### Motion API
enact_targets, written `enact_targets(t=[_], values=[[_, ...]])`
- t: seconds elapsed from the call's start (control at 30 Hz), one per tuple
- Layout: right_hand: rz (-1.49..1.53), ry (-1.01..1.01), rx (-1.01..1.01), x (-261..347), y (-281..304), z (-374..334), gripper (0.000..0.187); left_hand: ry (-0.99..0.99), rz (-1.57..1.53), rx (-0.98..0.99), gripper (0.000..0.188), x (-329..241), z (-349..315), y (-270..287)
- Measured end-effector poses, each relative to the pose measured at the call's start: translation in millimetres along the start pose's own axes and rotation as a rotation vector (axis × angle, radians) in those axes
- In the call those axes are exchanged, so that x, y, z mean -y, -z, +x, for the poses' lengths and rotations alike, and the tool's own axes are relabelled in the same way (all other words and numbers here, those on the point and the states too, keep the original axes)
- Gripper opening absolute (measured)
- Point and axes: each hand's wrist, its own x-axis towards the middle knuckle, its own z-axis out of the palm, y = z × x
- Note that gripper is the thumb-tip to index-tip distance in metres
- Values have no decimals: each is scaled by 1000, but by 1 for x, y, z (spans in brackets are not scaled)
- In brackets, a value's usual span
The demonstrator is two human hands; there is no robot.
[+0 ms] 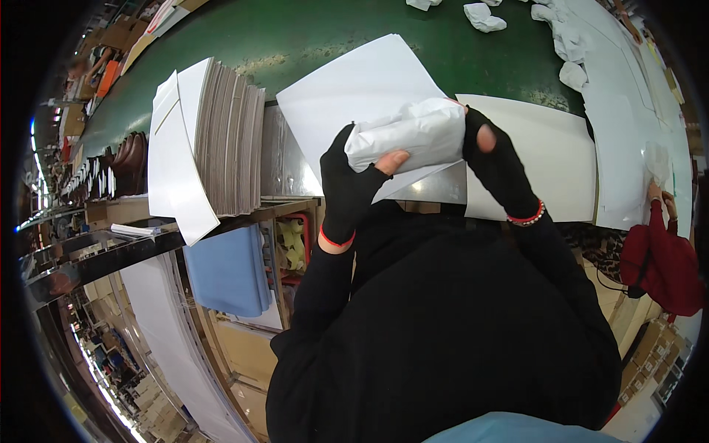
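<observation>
A bundle wrapped in white paper is held up between my two hands, above loose white sheets. My left hand, in a black fingerless glove, grips its left end with the thumb lying across the near side. At the other end my right hand, gloved alike, has its fingers behind the bundle, mostly hidden, and its thumb raised off the paper. What the wrapping contains cannot be seen. Under the bundle a white paper sheet lies askew on a metal plate.
To the left stands a thick stack of paper or card. More white paper lies right. Crumpled white paper pieces sit on the green conveyor belt. Brown shoes are far left. A co-worker in red works at the right.
</observation>
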Motion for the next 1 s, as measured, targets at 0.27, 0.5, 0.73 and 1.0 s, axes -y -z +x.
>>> enact_targets(t=[0.27, 0.5, 0.73, 1.0], values=[[-49, 72, -112, 14, -27, -7, 62, 37, -63, 121, 36, -15, -6, -6], [-19, -12, 103, 27, -25, -8, 31, 70, -178, 172, 35, 0, -9, -3], [-76, 90, 26, 5, -10, -1, 36, -159, -17, 22, 55, 5, -3, -18], [172, 191, 314, 6, -21, -3, 39, -581, 455, -174, 31, 20, -12, -38]])
